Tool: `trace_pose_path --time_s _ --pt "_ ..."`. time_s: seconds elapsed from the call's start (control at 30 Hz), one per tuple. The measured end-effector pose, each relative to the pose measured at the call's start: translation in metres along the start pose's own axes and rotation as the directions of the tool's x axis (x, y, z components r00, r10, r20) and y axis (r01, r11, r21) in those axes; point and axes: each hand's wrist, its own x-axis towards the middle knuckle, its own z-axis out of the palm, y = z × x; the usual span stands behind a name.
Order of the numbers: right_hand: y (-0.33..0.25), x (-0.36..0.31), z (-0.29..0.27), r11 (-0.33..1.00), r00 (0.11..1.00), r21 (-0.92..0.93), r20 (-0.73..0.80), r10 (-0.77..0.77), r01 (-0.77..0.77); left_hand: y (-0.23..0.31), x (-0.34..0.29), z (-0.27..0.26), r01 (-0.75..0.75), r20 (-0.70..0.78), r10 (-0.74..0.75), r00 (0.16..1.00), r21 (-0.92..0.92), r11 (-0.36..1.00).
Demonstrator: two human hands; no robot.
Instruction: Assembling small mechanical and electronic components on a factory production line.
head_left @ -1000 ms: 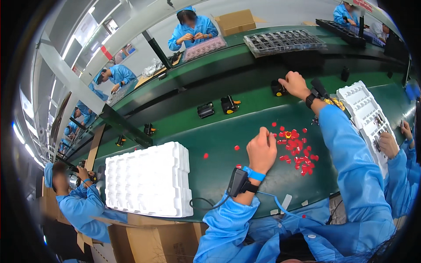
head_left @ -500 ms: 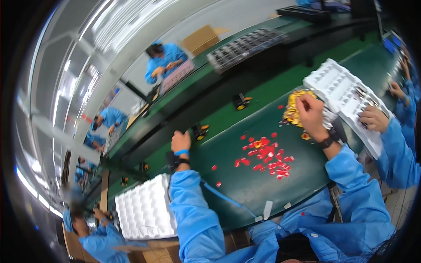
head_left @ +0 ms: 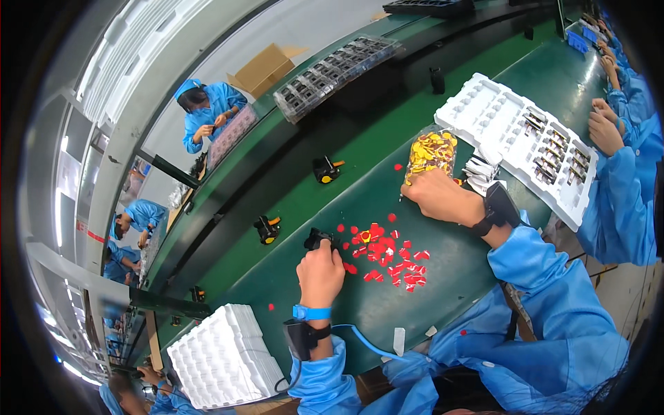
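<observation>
My left hand (head_left: pixel 320 278) is closed around a small black plastic part (head_left: pixel 319 238), just left of a scatter of red pieces (head_left: pixel 387 252) on the green work surface (head_left: pixel 332 290). One yellow-and-red piece (head_left: pixel 365 236) lies among the red ones. At the near edge of a clear bag of yellow pieces (head_left: pixel 432 153), my right hand (head_left: pixel 446 197) has its fingers pinched together. What those fingertips hold, if anything, is too hidden to tell.
White strips (head_left: pixel 481 169) lie beside a white foam tray (head_left: pixel 515 128) with metal parts. Stacked white trays (head_left: pixel 221 360) stand at left. Black-and-yellow units (head_left: pixel 326 169) sit on the green conveyor belt (head_left: pixel 387 131). A co-worker's hands (head_left: pixel 605 128) are at right; another person (head_left: pixel 207 111) works across.
My left hand has come from beside the belt to the red pieces, with the black part now showing. My right hand has dropped from above the yellow pieces to their near side. The view has shifted.
</observation>
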Motion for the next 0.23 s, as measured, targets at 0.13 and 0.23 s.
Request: trace_pose_path --time_s 0.13,0.23 --pt "0.001 0.000 -0.010 0.906 0.964 0.423 -0.248 0.092 0.023 -0.001 -0.007 0.009 0.059 0.021 -0.059 0.998 0.008 0.998" --pt "-0.018 0.001 -0.036 0.316 0.915 0.905 0.158 0.370 -0.284 0.015 -0.016 0.003 0.080 -0.229 -0.107 0.967 -0.123 0.989"
